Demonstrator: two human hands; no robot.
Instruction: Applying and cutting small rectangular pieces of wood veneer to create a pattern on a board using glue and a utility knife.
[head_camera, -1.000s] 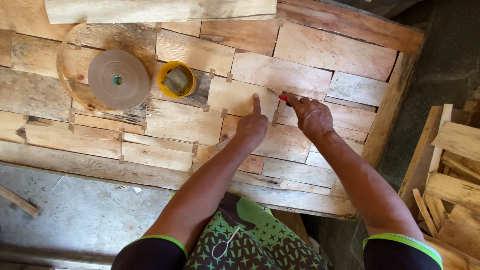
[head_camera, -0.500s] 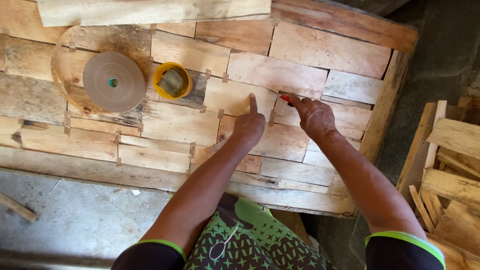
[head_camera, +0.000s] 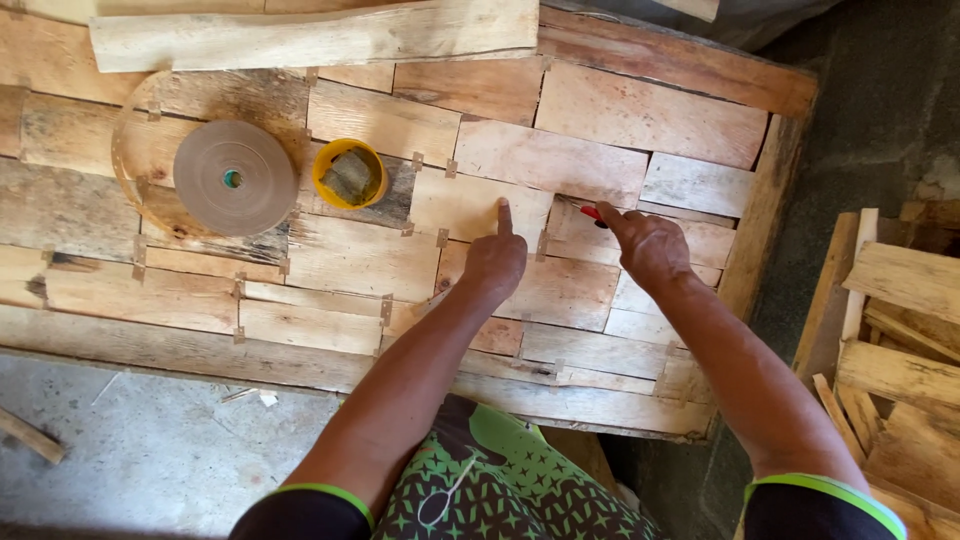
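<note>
Hardly anything is shifting between the earlier views and this one: both hands are staying planted on the same spot of the patchwork wooden panel (head_camera: 620, 110), and only the head camera is drifting a little, so the whole bench is sliding slightly in the view. Spreading across most of the picture, that panel is made of pale veneer pieces butted edge to edge, with small tape tabs bridging the seams. A long rough plank (head_camera: 310, 35) is lying across its far edge, and a stack of wood offcuts (head_camera: 900, 330) is sitting well apart on the right. Lying flat on the left part of the panel is a round roll of brown tape (head_camera: 232, 178), and just beside it a small yellow cup (head_camera: 349, 172) is holding something dark. The left hand (head_camera: 495, 262) is pressing down on a veneer piece, fist mostly curled and forefinger stretching straight away from the body to pin the wood. The right hand (head_camera: 650, 245) is closing its fingertips around a red-handled cutter (head_camera: 590, 212), which is poking out toward the left, its long axis slanting along the seam toward the left forefinger. The cutter's tip is sitting near that fingertip but apart from it, with the right hand plainly the nearer one.
</note>
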